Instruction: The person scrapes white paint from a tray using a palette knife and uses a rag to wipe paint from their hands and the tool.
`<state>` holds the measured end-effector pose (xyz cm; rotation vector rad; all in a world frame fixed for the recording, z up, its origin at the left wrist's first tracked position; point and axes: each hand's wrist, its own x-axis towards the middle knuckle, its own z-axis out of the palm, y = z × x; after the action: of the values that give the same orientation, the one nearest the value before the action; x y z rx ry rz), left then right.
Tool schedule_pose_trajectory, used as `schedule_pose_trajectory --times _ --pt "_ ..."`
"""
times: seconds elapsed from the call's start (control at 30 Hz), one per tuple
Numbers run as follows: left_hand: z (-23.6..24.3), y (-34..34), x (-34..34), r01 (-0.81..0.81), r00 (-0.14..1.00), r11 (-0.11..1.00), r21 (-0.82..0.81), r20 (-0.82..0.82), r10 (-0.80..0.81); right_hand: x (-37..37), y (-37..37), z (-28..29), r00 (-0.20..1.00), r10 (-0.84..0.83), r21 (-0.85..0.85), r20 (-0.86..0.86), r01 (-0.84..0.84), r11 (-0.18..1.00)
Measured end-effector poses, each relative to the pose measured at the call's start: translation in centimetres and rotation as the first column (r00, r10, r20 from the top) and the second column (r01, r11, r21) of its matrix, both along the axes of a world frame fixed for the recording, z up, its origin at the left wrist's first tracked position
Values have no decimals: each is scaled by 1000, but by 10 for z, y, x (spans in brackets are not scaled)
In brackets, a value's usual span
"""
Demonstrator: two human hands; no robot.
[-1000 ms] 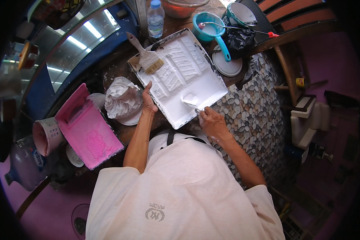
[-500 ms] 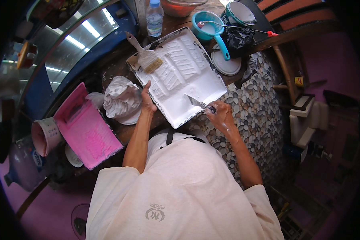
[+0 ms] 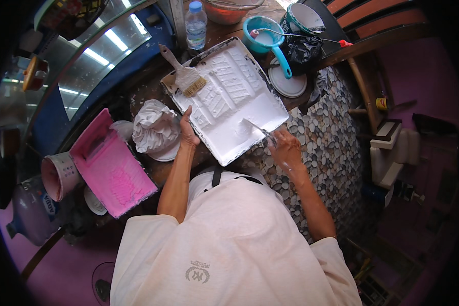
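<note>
A paint tray (image 3: 234,76) coated in white paint lies tilted across the table edge in front of me. My left hand (image 3: 189,131) grips its left rim, thumb on top and the other fingers hidden beneath. In my right hand (image 3: 286,152), at the tray's lower right corner, is a paint-smeared putty knife (image 3: 255,125). Its thin blade points up and left into the pool of white paint, seen nearly edge-on. Across the tray's upper left rim rests a flat paintbrush (image 3: 186,76), its bristles on the ribbed part and its handle sticking out.
Left of the tray sit a crumpled white bag (image 3: 155,127), a pink paint tray (image 3: 112,168) and a pinkish bucket (image 3: 60,174). Beyond it stand a water bottle (image 3: 196,28), a turquoise dipper (image 3: 262,38) with a roller across it, a paint can (image 3: 302,19) and a white lid (image 3: 287,81).
My right hand has shifted slightly right and turned, taking the putty knife with it. The blade now shows narrower. My left hand keeps its hold on the tray.
</note>
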<state>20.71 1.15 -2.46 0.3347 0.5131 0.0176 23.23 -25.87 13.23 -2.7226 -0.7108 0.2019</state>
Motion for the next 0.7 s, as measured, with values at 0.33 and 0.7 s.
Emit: schedule_pose_trajectory --times 0.33,0.7 --pt "-10 0 0 -16 999 1000 -10 32 16 13 -9 -4 995 -35 -10 92 36 999" --pt "-10 -3 -3 -43 999 998 -37 30 44 29 -7 -6 975 -31 -9 219 34 999"
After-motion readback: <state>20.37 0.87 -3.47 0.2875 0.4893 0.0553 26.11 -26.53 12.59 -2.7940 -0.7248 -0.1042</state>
